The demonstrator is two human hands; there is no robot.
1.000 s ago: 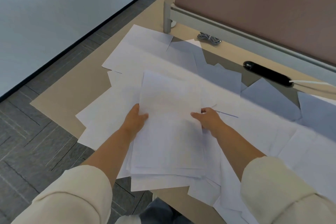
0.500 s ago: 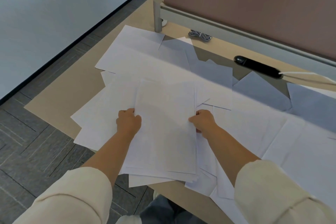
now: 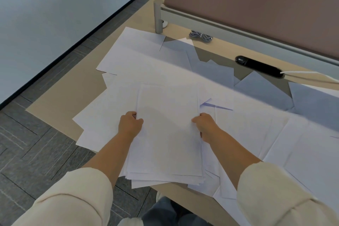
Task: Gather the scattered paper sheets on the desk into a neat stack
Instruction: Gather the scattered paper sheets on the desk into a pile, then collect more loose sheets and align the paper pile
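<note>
Squared tighter: stack (image 3: pixel 168 134) — left hand (image 3: pixel 130 124) | right hand (image 3: pixel 204 125) | both grips curled, clamped on its edges

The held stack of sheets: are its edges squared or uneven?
Uneven. The stack, gripped by the left hand and right hand, shows sheet corners fanning out at its near edge.

Desk (image 3: pixel 60 115): beige top, largely covered.
Paper sheets (image 3: pixel 146 64): white, spread overlapping across it.
Grey cable (image 3: pixel 201 36): coiled, laid near the far edge.
Black grommet (image 3: pixel 259 66): set into the top.
</note>
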